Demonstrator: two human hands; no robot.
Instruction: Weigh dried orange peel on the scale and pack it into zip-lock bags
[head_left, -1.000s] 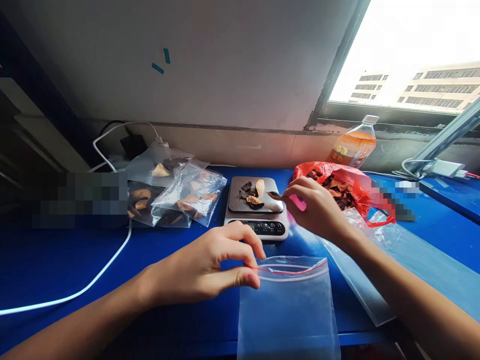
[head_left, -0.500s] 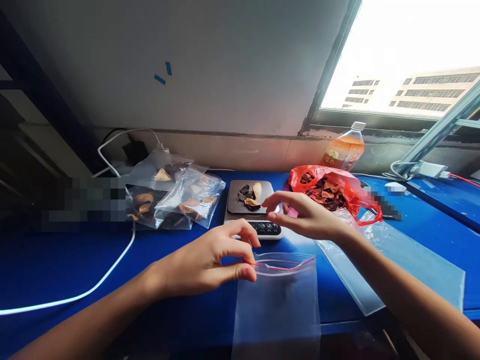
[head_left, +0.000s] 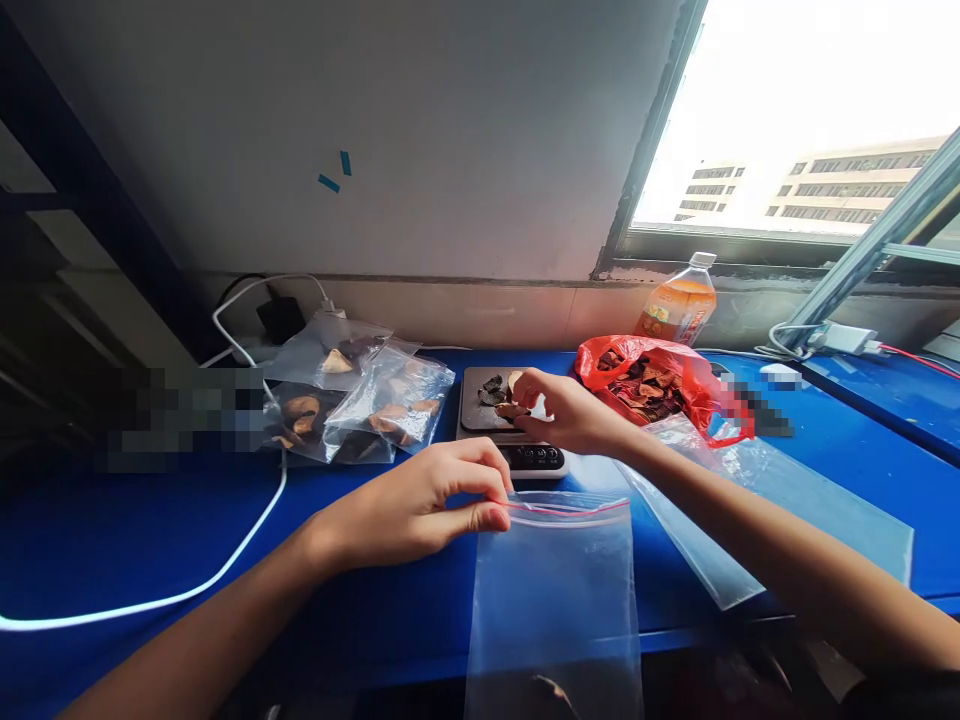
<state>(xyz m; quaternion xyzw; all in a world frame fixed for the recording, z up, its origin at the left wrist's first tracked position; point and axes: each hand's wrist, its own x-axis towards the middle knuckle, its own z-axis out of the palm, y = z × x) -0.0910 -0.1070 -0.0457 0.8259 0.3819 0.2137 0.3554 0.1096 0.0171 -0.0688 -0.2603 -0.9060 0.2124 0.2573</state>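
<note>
Above the blue bench [head_left: 172, 525], the left hand [head_left: 427, 505] pinched a clear zip bag [head_left: 555, 590] by its mouth; the right hand [head_left: 566, 412] curled at dried slices [head_left: 492, 389] on the scale [head_left: 472, 418], its grip unclear.

There was room over the table [head_left: 322, 488] between the cord [head_left: 180, 598] and left hand [head_left: 424, 500], but bags [head_left: 386, 400] blocked the scale's [head_left: 474, 410] left and the right hand [head_left: 574, 412] its right.

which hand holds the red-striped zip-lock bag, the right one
No, the left hand holds the zip-lock bag; the right hand is over the digital scale.
</note>
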